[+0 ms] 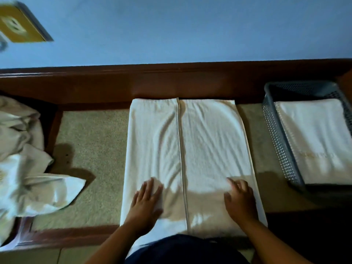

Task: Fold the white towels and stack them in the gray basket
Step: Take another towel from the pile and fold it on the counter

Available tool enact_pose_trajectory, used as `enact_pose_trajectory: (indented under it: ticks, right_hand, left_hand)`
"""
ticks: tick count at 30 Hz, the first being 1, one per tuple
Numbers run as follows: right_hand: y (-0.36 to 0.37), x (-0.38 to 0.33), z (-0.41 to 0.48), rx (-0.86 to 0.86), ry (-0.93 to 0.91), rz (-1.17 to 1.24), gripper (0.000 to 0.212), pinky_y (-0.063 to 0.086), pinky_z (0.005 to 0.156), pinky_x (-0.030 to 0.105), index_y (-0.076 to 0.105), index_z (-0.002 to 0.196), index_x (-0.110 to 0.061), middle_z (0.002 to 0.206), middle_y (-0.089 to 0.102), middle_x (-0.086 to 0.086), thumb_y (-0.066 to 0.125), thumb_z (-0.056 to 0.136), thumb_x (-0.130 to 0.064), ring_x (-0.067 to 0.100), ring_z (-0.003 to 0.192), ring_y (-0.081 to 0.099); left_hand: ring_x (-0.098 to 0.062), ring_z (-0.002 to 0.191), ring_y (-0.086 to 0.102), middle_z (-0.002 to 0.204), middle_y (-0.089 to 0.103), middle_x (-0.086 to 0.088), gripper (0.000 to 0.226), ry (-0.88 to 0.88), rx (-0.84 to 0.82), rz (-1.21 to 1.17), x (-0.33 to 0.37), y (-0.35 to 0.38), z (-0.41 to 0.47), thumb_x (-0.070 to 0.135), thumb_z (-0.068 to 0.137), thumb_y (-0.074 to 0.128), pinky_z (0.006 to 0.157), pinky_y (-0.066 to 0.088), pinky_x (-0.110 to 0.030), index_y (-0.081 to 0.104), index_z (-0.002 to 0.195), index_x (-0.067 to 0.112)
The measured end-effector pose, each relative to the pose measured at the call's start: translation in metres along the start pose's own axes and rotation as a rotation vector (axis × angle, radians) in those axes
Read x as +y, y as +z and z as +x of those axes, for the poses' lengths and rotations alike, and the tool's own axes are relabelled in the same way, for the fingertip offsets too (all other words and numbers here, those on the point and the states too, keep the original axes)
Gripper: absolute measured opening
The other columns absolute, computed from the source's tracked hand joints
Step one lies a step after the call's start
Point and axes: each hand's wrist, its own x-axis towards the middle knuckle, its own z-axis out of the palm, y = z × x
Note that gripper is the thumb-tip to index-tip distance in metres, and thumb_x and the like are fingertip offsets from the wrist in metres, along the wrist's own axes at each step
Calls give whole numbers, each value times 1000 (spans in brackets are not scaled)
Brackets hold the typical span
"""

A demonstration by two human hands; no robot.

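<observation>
Two hands down flat: left hand (pixel 146 199) and right hand (pixel 240 199), fingers straight, press the near end of the towel (pixel 190 140), which lies lengthwise on the speckled table (pixel 95 140) with its dark wood rim. Just right, the basket (pixel 276 134) holds a folded towel (pixel 314 140); its faint yellow stitching is too blurred to read. Crumpled towels (pixel 22 168) lie at left. Blue wall (pixel 190 31) behind, yellow socket plate (pixel 19 23) top left.

Dim bluish light, soft blur, edges bowed by wide-angle.

Soft, creased terry towel (pixel 192 149) on a speckled matt tabletop (pixel 93 141) with glossy wooden frame (pixel 171 80); perforated plastic basket (pixel 276 134).
</observation>
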Motion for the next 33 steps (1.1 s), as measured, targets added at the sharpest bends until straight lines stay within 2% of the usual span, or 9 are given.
enact_pose_trajectory:
  ticks: [7, 11, 14, 16, 21, 24, 27, 30, 33]
  right_hand:
    - [2, 59, -43, 9, 554, 219, 105, 26, 112, 53, 38, 148, 0, 149, 32, 28, 88, 68, -46, 48, 132, 31]
    - [-11, 69, -33, -117, 485, 161, 79, 31, 109, 46, 51, 135, -1, 138, 45, 28, 84, 74, -39, 45, 129, 39]
    - [-22, 70, -25, -262, 426, 133, 69, 41, 102, 38, 56, 129, -4, 131, 56, 22, 80, 76, -41, 39, 123, 51]
    - [-27, 68, -26, -331, 402, 146, 64, 45, 90, 32, 58, 127, -3, 128, 59, 19, 79, 79, -39, 35, 117, 57]
    - [-24, 59, -29, -298, 429, 288, 41, 52, 80, 33, 65, 111, -1, 112, 69, 18, 78, 78, -20, 35, 101, 66]
    - [-22, 50, -37, -279, 481, 380, 42, 48, 85, 36, 58, 121, 3, 121, 64, 24, 72, 85, -15, 39, 109, 62]
    - [-29, 35, -49, -230, 482, 392, 48, 46, 91, 39, 49, 131, 4, 128, 59, 27, 66, 92, -19, 42, 115, 59]
    - [-34, 0, -66, -126, 419, 453, 53, 45, 98, 43, 42, 142, 1, 135, 56, 27, 61, 97, -22, 43, 121, 56]
    - [-33, -59, -88, -9, 337, 559, 50, 47, 96, 41, 43, 143, -7, 133, 59, 21, 58, 99, -23, 38, 118, 59]
  left_hand:
    - [-27, 146, -36, 153, -48, 5, 75, 1, -52, 58, 10, 9, -43, 51, 103, 40, 123, -9, -41, -16, 152, 51]
    - [-31, 145, -40, 156, -45, 0, 85, 85, -73, 179, 31, 42, -66, 52, 98, 50, 119, -18, -45, -15, 152, 55]
    - [-37, 153, 1, 169, 4, -11, 114, 73, -91, 269, 44, 68, -79, 52, 66, 82, 115, -3, -48, 16, 159, 44]
    - [-38, 150, 15, 167, 19, -8, 119, 129, -21, 337, 47, 72, -79, 48, 55, 88, 115, 2, -48, 27, 157, 39]
    - [-38, 153, 10, 166, 23, 8, 77, 323, -70, 382, 32, 48, -82, 35, 73, 79, 115, 34, -50, 47, 143, 43]
    - [-10, 152, -7, 162, 14, 26, 44, 358, -178, 127, 19, 21, -85, 22, 97, 54, 123, 20, -42, 56, 139, 37]
    - [13, 133, 40, 132, 57, 31, 35, 152, -68, -324, 15, 1, -91, 13, 101, 50, 111, 42, -30, 69, 114, 40]
    - [0, 94, 70, 99, 76, 20, 22, -89, 16, -714, -3, -11, -104, 17, 102, 55, 87, 57, -31, 71, 109, 31]
    - [-10, 89, 73, 96, 78, 11, 24, -179, 100, -857, -36, -14, -117, 11, 102, 54, 81, 57, -34, 71, 112, 24]
